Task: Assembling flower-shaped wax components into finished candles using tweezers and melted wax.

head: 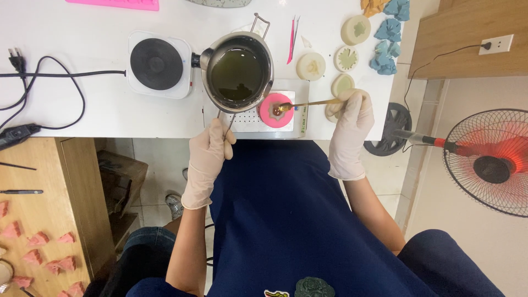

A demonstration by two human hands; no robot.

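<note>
The round pink silicone mould [275, 110] sits on a small white digital scale [250, 122] at the near table edge, with a little amber liquid in its centre, so filling looks barely begun. The right hand [352, 124], gloved, is closed on a thin gold-coloured spoon [308, 103] whose bowl rests in the mould. At the mould's nine o'clock the steel pouring pot of dark green liquid [237, 72] stands nearly full; the gloved left hand [212, 147] grips its wire handle. At two o'clock lie round cream pieces with green leaf reliefs [346, 58], seemingly finished, and blue folded shapes [387, 33]. A white single hotplate [158, 64] lies further at nine o'clock. The white table [82, 110] meets a tiled floor; a red-bladed fan [489, 162] stands at four o'clock.
</note>
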